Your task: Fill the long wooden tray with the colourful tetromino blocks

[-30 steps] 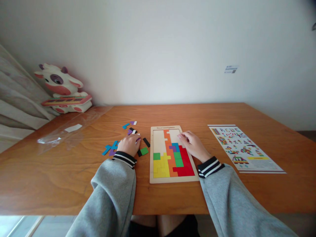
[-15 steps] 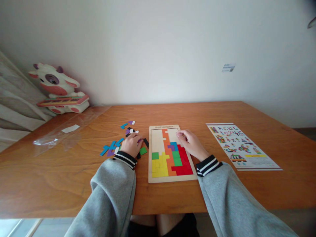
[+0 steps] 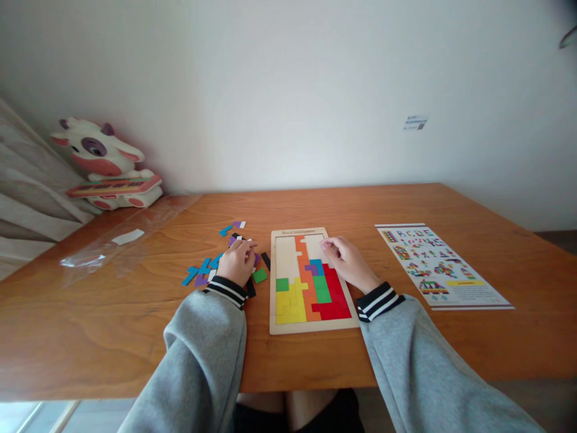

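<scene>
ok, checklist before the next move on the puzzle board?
1. Board flat on the table: ok.
2. Bare space on the board: ok, upper left and upper right, either side of the orange pieces.
3. Left hand gripping a piece: cannot tell; it is among the loose pieces and its fingers are curled.
4. Right hand clear of the board: not ok, its fingertips are over the upper right part.
5. Loose green piece off the board and in sight: ok, just left of it.
6. Printed sheet uncovered by hands: ok, right of the right hand.
</scene>
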Demonstrator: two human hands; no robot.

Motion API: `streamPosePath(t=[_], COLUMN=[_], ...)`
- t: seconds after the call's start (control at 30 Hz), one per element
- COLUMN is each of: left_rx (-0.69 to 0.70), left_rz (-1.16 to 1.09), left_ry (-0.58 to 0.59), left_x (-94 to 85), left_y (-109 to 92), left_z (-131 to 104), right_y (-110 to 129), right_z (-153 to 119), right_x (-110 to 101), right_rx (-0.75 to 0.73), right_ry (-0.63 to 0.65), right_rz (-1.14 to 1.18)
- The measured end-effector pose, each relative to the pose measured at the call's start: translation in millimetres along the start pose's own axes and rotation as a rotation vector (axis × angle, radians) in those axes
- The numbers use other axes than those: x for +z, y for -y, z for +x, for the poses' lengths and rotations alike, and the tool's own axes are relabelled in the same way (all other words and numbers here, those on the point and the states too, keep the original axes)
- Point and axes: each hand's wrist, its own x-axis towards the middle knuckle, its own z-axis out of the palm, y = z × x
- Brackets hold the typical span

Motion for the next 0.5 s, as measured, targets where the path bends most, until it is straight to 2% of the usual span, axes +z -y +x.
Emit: streamPosePath(t=[0.1, 0.2, 0.27, 0.37, 0.5], left_rx=[-0.021, 0.005, 0.089, 0.249, 0.318], left_rz=[0.032, 0.055, 0.098, 0.167, 0.192], left_ry=[0.045, 0.067, 0.081, 0.17, 0.263], left_x=[-1.3, -5.1, -9.8, -18.5, -25.3], left_y=[2, -4, -12, -23, -25], left_z=[1, 1, -1, -4, -6], right_y=[0, -1, -1, -2, -3], right_z=[0, 0, 0, 0, 0], right_x=[0, 1, 2, 2, 2], right_rx=[-0.001, -0.004, -0.005, -0.005, -0.009], right_ry=[-0.007, -0.013, -0.018, -0.02, -0.022], right_rz=[0.007, 0.009, 0.01, 0.014, 0.017])
